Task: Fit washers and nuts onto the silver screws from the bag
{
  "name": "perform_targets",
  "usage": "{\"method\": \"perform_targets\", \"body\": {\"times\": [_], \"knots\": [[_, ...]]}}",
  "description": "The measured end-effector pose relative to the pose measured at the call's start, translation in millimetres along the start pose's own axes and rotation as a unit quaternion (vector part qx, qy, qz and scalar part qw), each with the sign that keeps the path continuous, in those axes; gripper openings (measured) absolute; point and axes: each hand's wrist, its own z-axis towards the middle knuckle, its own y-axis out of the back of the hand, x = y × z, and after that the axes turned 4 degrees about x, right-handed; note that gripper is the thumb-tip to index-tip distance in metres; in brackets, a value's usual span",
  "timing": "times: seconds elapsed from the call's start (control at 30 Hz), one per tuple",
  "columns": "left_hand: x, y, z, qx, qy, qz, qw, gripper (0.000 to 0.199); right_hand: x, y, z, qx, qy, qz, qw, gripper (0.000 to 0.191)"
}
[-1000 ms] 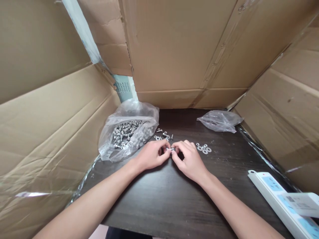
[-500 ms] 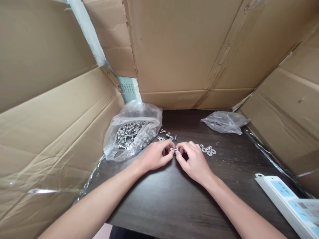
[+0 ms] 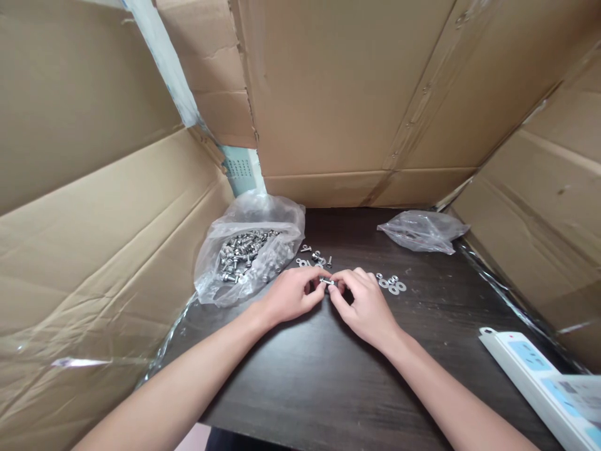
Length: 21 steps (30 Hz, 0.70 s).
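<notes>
Silvery bolt (image 3: pixel 327 281) pinched between your two hands, over the counter (image 3: pixel 291 376): your left hand (image 3: pixel 293 292) has thumb and fingers closed on one end, and your right hand (image 3: pixel 359 300) is doing the same at the other. So that one's in work, though whether anything is fully threaded onto it is too small to make out. As for what's left, you've got a scatter of loose bolts and washers (image 3: pixel 316 256) just past your fingertips, plus nuts and washers (image 3: pixel 392 281) near your right hand, none of it put together as far as I can see. The open plastic bag (image 3: pixel 211 241) on your left holds a big heap of metal fasteners (image 3: pixel 241 254); can't tell if those are finished. Writing-wise, not much luck: the pale panel (image 3: pixel 239 178) behind the cardboard (image 3: pixel 342 94) has rows of small dark marks, and the power strip (image 3: pixel 511 358) carries a printed label (image 3: pixel 580 394), but nothing's readable and no brand shows.
</notes>
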Motion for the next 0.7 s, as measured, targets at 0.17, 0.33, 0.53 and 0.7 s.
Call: {"method": "perform_targets", "body": {"times": [0.17, 0.33, 0.53, 0.7], "knots": [[-0.5, -0.9, -0.1, -0.002, 0.010, -0.004, 1.000, 0.022, -0.1, -0.5, 0.0, -0.001, 0.002, -0.007, 1.000, 0.007], [-1.5, -0.7, -0.2, -0.006, 0.015, -0.009, 1.000, 0.014, 0.0, -0.2, 0.7, 0.001, 0.000, -0.011, 1.000, 0.006], [-0.2, -0.3, 1.4, -0.010, 0.005, -0.010, 1.000, 0.009, 1.3, 0.8, -0.1, 0.018, 0.000, 0.000, 1.000, 0.006], [-1.9, -0.1, 0.1, -0.013, -0.011, 0.001, 1.000, 0.011, 2.3, 2.3, 0.3, 0.028, -0.006, 0.012, 1.000, 0.017]]}}
